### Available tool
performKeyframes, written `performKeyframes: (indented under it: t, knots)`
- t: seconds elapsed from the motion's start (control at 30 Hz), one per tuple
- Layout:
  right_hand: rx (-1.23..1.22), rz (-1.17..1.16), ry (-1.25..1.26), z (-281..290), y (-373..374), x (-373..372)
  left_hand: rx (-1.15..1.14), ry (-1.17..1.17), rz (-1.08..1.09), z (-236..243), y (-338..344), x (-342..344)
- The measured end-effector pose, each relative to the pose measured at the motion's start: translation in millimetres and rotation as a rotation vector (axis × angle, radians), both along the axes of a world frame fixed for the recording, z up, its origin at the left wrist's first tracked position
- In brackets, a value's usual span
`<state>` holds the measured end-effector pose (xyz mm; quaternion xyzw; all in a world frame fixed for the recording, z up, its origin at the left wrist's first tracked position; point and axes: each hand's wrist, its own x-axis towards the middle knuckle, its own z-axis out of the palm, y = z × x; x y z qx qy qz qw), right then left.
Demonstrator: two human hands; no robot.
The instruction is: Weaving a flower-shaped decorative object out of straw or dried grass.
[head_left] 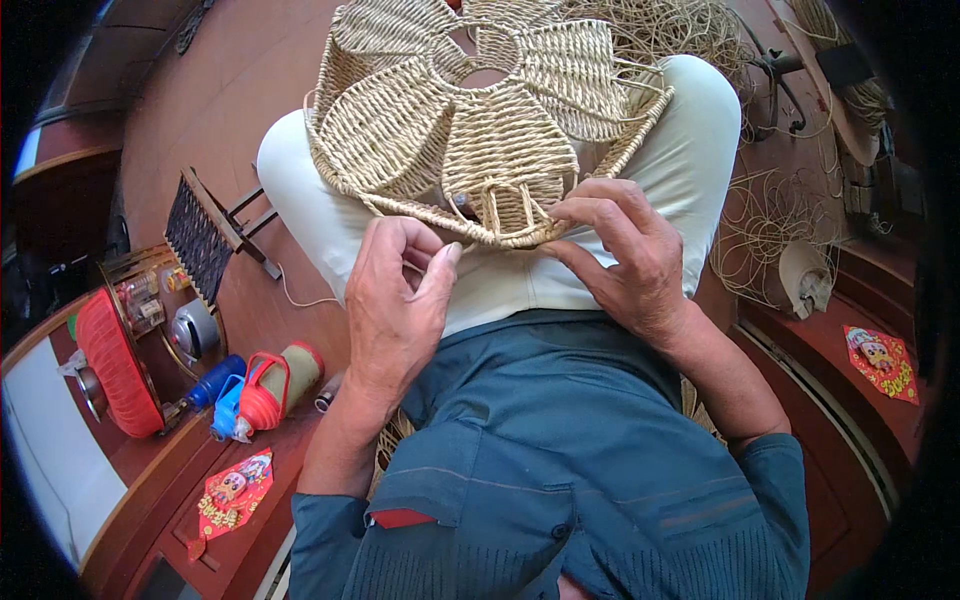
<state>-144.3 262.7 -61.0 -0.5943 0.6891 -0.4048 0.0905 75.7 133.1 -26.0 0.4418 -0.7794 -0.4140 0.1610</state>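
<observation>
A pale woven piece of twisted cord point(510, 150), with petal-shaped panels around a central hole and a rounded rim, rests across my trousered legs. My left hand point(395, 300) is just below the rim at the left of the near edge, fingers curled and thumb tip near the index finger; what they pinch, if anything, is too small to make out. My right hand point(625, 270) grips the near rim to the right, index finger over it and thumb beneath, beside short vertical strands on the nearest panel.
Loose cord point(640, 25) lies behind the piece, with more coils point(765, 230) at right. A wooden stool point(200, 235), thermoses point(300, 380), a red covered basket point(115, 370) and a kettle point(195, 330) stand left. A wooden edge point(250, 530) with a red paper decoration borders the lower left.
</observation>
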Motion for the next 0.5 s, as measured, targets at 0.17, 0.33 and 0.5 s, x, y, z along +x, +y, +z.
performKeyframes:
  t: [0.17,0.33,0.5]
  knots:
    - [0.071,-0.008,-0.087,1.4,0.9,2.5,0.205,-0.072,0.063,-7.9,12.6,2.8]
    - [0.082,0.02,-0.053,4.2,-5.7,3.6,0.264,-0.134,-0.008,-5.8,11.1,13.7]
    - [0.069,0.062,0.101,9.8,-15.1,3.2,0.249,-0.133,-0.016,2.2,6.5,31.4]
